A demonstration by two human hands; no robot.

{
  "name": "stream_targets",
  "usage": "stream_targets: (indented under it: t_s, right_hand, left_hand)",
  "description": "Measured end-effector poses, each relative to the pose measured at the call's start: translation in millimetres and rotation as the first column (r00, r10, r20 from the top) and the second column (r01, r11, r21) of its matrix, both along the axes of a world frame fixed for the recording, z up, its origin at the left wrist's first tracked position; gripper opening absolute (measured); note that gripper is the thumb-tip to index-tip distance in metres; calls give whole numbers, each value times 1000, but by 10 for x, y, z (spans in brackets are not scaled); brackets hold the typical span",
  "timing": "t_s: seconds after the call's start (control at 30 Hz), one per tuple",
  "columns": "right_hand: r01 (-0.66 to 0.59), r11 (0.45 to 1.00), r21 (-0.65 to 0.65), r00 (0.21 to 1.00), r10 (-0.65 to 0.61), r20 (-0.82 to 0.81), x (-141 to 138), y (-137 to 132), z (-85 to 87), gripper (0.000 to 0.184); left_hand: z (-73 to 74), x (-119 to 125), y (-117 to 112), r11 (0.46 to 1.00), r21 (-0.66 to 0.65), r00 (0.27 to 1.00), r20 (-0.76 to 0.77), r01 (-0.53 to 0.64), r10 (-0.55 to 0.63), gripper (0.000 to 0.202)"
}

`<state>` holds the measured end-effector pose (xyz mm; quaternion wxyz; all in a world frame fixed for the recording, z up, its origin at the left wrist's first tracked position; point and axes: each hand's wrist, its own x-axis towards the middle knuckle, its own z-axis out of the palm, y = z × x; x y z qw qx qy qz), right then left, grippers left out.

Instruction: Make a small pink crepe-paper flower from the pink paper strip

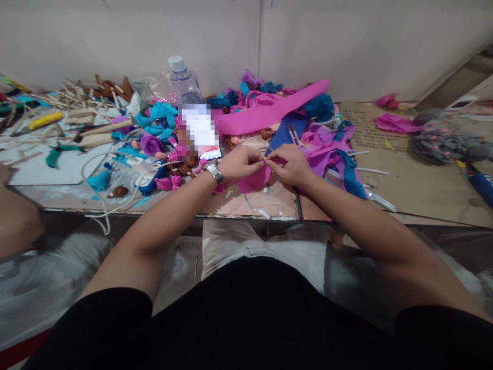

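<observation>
My left hand (239, 163), with a metal watch on its wrist, and my right hand (289, 165) meet over the table's near edge. Both pinch a piece of pink crepe paper (256, 180) that hangs down between them. Each hand's fingers are closed on the paper's top edge, and the fingertips nearly touch. A long pink paper strip (269, 112) lies across the table behind my hands.
Piles of blue, purple and pink paper scraps (327, 146) and small paper flowers (151, 144) cover the table. A plastic water bottle (184, 79) stands at the back. Wooden sticks (96, 128), a white cable (100, 203) and a yellow tool (45, 120) lie left. Another person's arm (15, 216) is at far left.
</observation>
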<state>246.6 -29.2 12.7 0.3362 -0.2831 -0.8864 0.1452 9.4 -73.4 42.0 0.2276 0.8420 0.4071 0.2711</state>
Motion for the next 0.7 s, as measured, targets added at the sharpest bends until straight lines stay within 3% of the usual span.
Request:
stream_targets:
  t_s: [0.3,0.7]
  right_hand:
    - [-39,995,89,999,41,-19,7,38,-31,36]
    - [-99,984,151,993,108,-54,1,20,-19,27]
  left_hand:
    - [-42,-30,75,968,-248,996,77,-33,54,28]
    - [-19,-21,88,921,-390,977,190,-18,99,22]
